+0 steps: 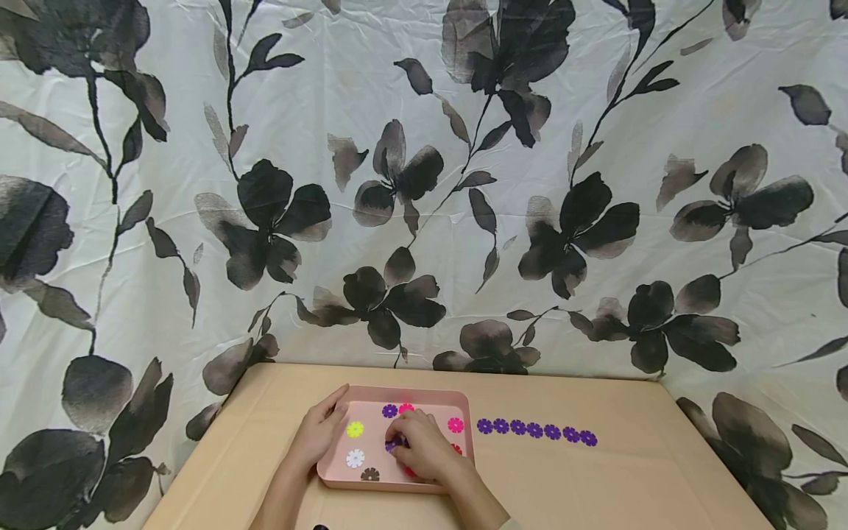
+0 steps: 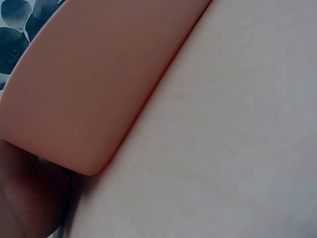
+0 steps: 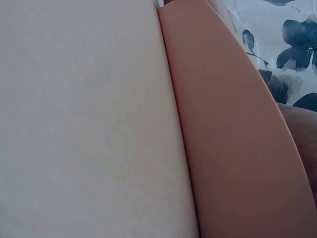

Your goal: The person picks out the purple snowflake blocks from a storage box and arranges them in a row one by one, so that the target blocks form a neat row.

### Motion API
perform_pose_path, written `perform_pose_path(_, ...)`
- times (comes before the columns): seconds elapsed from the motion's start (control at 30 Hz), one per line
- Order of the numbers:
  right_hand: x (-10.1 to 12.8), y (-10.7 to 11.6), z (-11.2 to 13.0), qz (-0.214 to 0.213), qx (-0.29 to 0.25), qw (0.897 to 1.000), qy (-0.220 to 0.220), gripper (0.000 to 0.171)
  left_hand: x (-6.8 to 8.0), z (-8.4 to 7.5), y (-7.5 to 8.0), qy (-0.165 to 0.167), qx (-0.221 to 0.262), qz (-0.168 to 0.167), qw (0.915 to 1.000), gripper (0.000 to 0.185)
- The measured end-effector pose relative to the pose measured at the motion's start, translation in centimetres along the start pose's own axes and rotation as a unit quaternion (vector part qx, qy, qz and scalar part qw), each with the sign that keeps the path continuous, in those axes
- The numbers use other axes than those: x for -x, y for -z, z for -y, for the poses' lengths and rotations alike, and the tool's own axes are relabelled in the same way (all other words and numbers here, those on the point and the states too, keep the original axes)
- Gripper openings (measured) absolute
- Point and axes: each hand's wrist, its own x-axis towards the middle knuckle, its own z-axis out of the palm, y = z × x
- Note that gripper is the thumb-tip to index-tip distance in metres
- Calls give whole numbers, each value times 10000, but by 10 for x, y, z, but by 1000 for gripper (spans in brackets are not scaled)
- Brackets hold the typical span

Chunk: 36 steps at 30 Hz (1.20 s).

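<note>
Our left hand (image 1: pixel 320 429) grips the pink tray (image 1: pixel 437 401) by its left edge. Near the tray's middle, a purple flower (image 1: pixel 390 446) sits pinched in our right hand (image 1: pixel 422 447); right of the tray, we see a purple row (image 1: pixel 534 430).

Pink tray (image 1: pixel 433 403): rectangular, rounded corners, raised plain walls, lying flat, long sides at 12 and 6 o'clock. Left hand (image 1: pixel 318 427) grips rim at 10.

Inside, loose flower-shaped pieces: yellow flower (image 1: pixel 355 429) at 9, white flower (image 1: pixel 355 458) at 8, brown flower (image 1: pixel 369 475) at 7 (lower edge hidden by wall), purple flower (image 1: pixel 389 411) and pink flower (image 1: pixel 406 407) side by side at 12, 2nd pink piece (image 1: pixel 456 425) toward 3, red flower (image 1: pixel 456 447) just below it, partly covered.

Right hand (image 1: pixel 424 449) pinches another purple piece (image 1: pixel 390 446) near centre, partly hidden.

Outside at 3: row of 7 purple flowers (image 1: pixel 535 430), edge to edge, far end dipping toward 4.
</note>
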Motion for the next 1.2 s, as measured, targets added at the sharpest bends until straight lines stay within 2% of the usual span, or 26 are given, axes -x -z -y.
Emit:
perform_pose_path(0.27,1,3,4,115,-315,9993,-170,15,1,0,0,7,4,-7,10000,48)
perform_pose_path(0.57,-1,5,4,290,-510,9982,-145,15,2,0,0,12,29,4,10000,48)
perform_pose_path(0.9,-1,7,4,295,-616,9976,-142,14,1,2,1,-61,-41,-7,10000,48)
perform_pose_path(1.03,-1,11,2,345,-1056,9936,-215,14,1,2,0,-35,-23,-14,10000,48)
perform_pose_path(1.2,1,24,-6,142,-1857,9813,-489,14,-1,2,-1,-38,-8,-21,10000,48)
